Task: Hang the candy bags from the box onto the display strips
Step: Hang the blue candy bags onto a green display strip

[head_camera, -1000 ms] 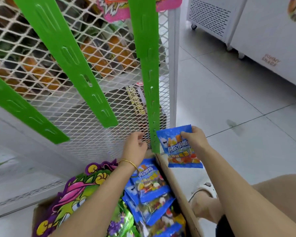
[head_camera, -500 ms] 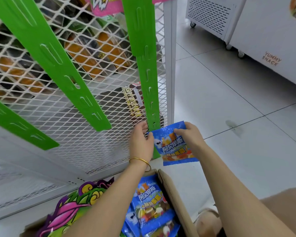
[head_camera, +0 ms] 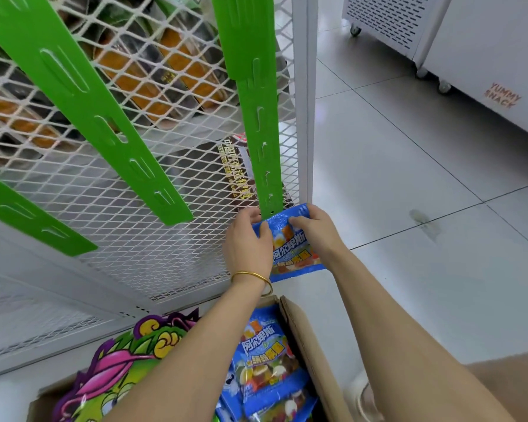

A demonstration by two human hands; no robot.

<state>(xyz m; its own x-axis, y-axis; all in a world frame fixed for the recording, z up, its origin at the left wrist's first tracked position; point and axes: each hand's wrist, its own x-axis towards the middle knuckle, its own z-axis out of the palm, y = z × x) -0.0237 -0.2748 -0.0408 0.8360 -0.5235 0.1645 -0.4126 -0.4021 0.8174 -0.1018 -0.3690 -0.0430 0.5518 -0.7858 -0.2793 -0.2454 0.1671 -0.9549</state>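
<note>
A blue candy bag [head_camera: 290, 251] is held up against the bottom end of the right green display strip [head_camera: 258, 117]. My left hand [head_camera: 250, 242] pinches the bag's top left corner, thumb on its front. My right hand [head_camera: 316, 231] grips its top right edge. The strip's lowest hooks sit just above the bag's top edge. Below, an open cardboard box [head_camera: 311, 345] holds several more blue candy bags [head_camera: 262, 357] and large green and purple bags [head_camera: 116, 370]. Two other green strips [head_camera: 83, 95] hang slanted on the mesh to the left.
The strips hang on a white wire-mesh rack [head_camera: 153, 208] with packaged goods behind it. A white post [head_camera: 304, 95] ends the rack on the right. White wheeled freezers [head_camera: 457, 47] stand at the far right on the grey tiled floor [head_camera: 393, 178]. My knee shows at bottom right.
Both hands have risen with the blue bag from beside the strip's end to its lowest hooks. My left hand, earlier on the mesh and strip, now pinches the bag.
</note>
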